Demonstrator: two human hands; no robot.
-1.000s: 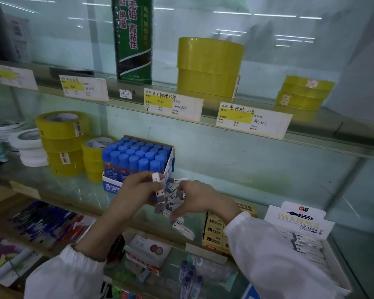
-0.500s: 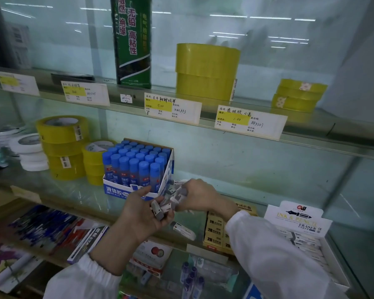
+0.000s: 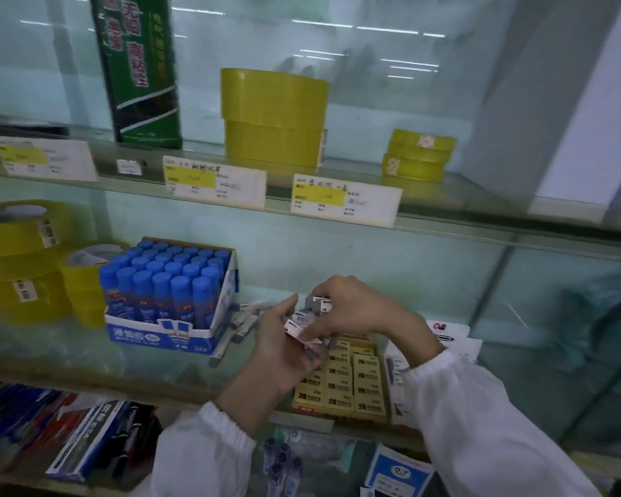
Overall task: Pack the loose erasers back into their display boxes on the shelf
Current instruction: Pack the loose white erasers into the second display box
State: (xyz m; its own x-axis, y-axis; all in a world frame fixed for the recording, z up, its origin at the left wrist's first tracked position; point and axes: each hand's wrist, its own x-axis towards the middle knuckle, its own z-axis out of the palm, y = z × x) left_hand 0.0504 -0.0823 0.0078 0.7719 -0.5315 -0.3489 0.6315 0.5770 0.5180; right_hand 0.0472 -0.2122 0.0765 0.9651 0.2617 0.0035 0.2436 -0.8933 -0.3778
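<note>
Two hands meet above a glass shelf [image 3: 87, 356], both on one small bundle of erasers [image 3: 307, 319]. The left hand [image 3: 284, 353] lies palm up, its fingers curled to cup the bundle. The right hand [image 3: 363, 310] arches over it, fingertips pinching the topmost piece. Blur keeps us from counting the bundle.

More loose erasers [image 3: 246, 322] lie on the shelf between the hands and a blue-and-white carton [image 3: 165, 335] packed full of blue-capped glue sticks [image 3: 173, 274]. Below the hands sits a yellow box [image 3: 303, 410] filled with tan blocks [image 3: 366, 385] marked 2B, in neat columns. Just right of it stands one white display box [image 3: 449, 333], its contents hidden by the right sleeve.

On the upper shelf we count two wide yellow tape rolls [image 3: 273, 116], stacked, and three large price cards [image 3: 345, 202] along the edge.
</note>
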